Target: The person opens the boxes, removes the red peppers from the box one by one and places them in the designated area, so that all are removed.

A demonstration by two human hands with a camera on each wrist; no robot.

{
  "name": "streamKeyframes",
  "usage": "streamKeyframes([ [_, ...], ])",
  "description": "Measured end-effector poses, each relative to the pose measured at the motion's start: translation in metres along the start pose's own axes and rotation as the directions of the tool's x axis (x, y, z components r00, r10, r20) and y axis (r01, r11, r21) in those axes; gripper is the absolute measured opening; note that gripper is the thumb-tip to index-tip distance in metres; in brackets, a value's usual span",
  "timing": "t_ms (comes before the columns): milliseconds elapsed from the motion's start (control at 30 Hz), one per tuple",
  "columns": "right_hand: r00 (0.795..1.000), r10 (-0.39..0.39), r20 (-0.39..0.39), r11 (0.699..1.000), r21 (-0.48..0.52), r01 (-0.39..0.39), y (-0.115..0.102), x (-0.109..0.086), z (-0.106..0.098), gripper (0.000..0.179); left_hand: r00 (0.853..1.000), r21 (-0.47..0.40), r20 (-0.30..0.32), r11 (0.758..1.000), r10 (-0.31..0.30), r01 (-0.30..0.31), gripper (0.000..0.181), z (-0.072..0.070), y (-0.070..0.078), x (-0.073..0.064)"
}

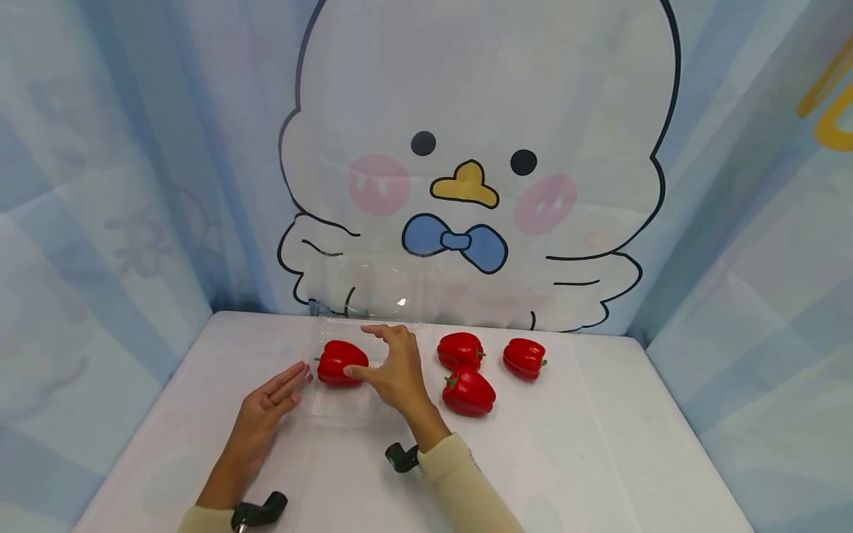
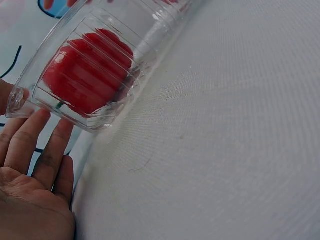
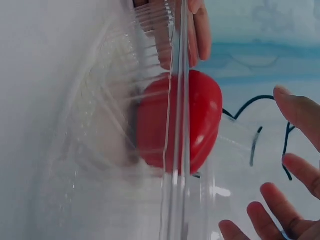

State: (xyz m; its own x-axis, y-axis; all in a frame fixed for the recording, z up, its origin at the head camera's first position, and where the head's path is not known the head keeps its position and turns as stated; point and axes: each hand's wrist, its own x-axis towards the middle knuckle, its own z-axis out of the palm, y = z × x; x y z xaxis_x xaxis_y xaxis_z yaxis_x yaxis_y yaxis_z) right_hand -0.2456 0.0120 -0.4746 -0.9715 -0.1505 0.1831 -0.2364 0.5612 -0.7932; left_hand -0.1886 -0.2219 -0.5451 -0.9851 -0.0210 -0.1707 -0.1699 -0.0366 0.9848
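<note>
A red bell pepper lies inside a clear plastic clamshell container at the back left of the table. My left hand is at the container's left end. In the left wrist view its straight fingers touch the container's edge. Over the container is my right hand, thumb and fingers spread apart. The right wrist view shows a gap between that hand and the pepper, with nothing in its grasp. The container's transparent lid stands raised at the back.
To the right of the container lie three more red bell peppers: one at the back, one in front, one farther right. A curtain with a cartoon chick rises behind the white table.
</note>
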Motion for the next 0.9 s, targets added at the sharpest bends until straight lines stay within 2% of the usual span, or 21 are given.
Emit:
streamKeyframes([
  [333,0.999,0.021,0.043,0.999,-0.029,-0.02,-0.01,0.007,0.021,0.068,1.0,0.017,-0.003,1.0,-0.007,0.007,0.06,0.0,-0.001,0.0],
  [900,0.996,0.059,0.07,0.993,-0.102,-0.052,-0.011,0.014,0.046,0.067,1.0,-0.017,0.002,1.0,0.014,-0.014,0.06,-0.001,-0.001,-0.002],
])
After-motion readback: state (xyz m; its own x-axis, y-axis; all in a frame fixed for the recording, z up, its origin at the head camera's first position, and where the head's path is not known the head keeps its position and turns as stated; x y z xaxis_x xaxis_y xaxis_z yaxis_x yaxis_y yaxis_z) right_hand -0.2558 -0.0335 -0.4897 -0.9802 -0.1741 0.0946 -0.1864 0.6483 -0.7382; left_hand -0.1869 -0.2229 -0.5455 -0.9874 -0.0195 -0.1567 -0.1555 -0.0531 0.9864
